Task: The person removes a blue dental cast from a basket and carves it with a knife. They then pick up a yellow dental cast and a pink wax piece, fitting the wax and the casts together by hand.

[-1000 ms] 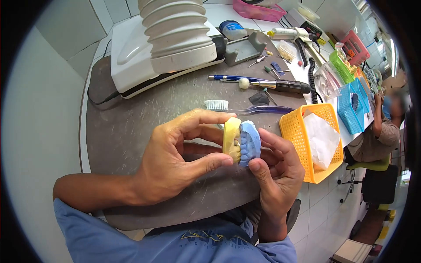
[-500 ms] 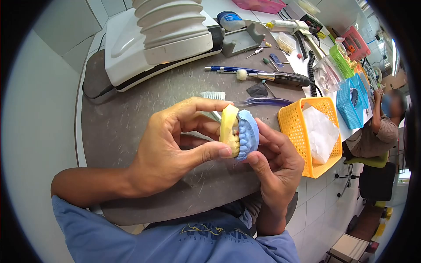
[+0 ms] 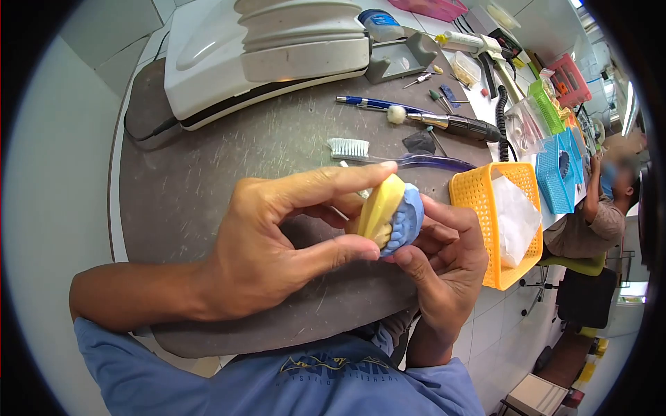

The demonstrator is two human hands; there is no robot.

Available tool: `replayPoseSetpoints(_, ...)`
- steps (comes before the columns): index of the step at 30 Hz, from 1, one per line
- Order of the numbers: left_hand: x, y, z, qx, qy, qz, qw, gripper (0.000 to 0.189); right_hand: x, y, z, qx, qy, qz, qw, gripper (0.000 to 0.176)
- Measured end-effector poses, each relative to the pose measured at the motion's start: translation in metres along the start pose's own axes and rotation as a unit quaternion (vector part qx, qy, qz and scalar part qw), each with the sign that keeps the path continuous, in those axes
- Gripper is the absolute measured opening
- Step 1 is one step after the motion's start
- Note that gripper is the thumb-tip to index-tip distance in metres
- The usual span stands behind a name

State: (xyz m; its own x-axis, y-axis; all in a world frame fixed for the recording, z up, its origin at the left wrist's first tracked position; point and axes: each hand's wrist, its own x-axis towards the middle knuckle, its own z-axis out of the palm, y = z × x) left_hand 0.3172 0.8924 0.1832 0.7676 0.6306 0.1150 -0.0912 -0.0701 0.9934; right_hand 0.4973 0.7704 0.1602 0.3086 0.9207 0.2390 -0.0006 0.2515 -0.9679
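A yellow dental model [image 3: 381, 207] and a blue dental model [image 3: 408, 220] are held against each other above the grey work mat, their teeth sides facing. My left hand [image 3: 277, 239] grips the yellow one between thumb and fingers from the left. On the right, my right hand [image 3: 447, 256] has its thumb and fingers round the blue one. Behind the models lie a white-bristled brush [image 3: 349, 148] with a blue handle, a rotary handpiece [image 3: 454, 125] and a blue pen [image 3: 368, 102].
A yellow basket [image 3: 479, 229] with white paper stands right of my right hand. A white machine with a ribbed hose [image 3: 305, 45] is at the back left. Blue baskets [image 3: 553, 170] stand farther right, near a seated person [image 3: 590, 225].
Both models have turned in my hands, showing more of the yellow model's outer side. They and my hands sit slightly farther right in view, and the background has shifted too.
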Motion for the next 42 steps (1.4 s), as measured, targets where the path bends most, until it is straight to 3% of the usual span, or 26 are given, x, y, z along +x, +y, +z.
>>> replayPoseSetpoints(2, 0.0004, -0.0037, -0.0003, 0.059, -0.013, 0.065, 0.996, 0.069, -0.0001, -0.0001, 0.0005, 0.028, -0.008, 0.002, 1.000, 0.050)
replayPoseSetpoints(6, -0.0012, -0.0004, 0.0003, 0.062, -0.011, 0.066, 0.996, 0.069, 0.0007, -0.0046, 0.0017, 0.012, -0.002, 0.018, 1.000, 0.051)
replayPoseSetpoints(8, -0.0026, 0.0013, -0.0001, 0.031, -0.016, 0.015, 0.999, 0.067, 0.0013, -0.0044, 0.0003, 0.025, -0.010, 0.022, 0.999, 0.051)
replayPoseSetpoints(12, -0.0012, 0.0011, 0.0010, -0.002, -0.022, 0.024, 0.999, 0.065, 0.0019, -0.0050, 0.0025, 0.025, 0.001, 0.019, 1.000, 0.051)
replayPoseSetpoints(26, 0.0034, 0.0011, 0.0005, -0.125, -0.043, -0.078, 0.988, 0.060, 0.0032, -0.0055, 0.0026, 0.030, 0.011, 0.023, 0.999, 0.054)
replayPoseSetpoints(42, 0.0009, 0.0007, 0.0023, -0.153, -0.043, -0.075, 0.984, 0.059, 0.0004, -0.0026, -0.0018, 0.014, 0.005, 0.013, 1.000, 0.053)
